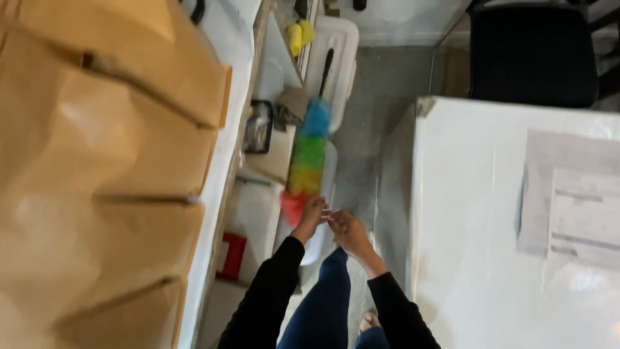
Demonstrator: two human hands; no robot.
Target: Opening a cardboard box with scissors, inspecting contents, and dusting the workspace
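Narrow grey floor (381,97) runs between a long shelf unit on the left and a white table (478,226) on the right, seen from above. Low in this aisle the left hand (311,216) and the right hand (349,231) meet fingertip to fingertip, both in black sleeves; the fingers look curled and pinched together, though whether they nip some small thing between them is too blurred to tell. Just beyond the left hand, touching or nearly so, lies a rainbow feather duster (308,161), its red end nearest the fingers, then yellow, green and blue, with a black handle (326,64) pointing away over white plastic bins (336,45). Large brown cardboard boxes (97,161) fill the shelf top on the left, a small red object (233,256) sits below them, and sheets of paper (575,200) lie on the table under a clear cover. A black chair (533,52) stands at the far right. As a judgement: the duster rests loosely on the bin edge, so a careless brush of the left hand could tip it to the floor, and the tight aisle leaves elbows close to the boxes.
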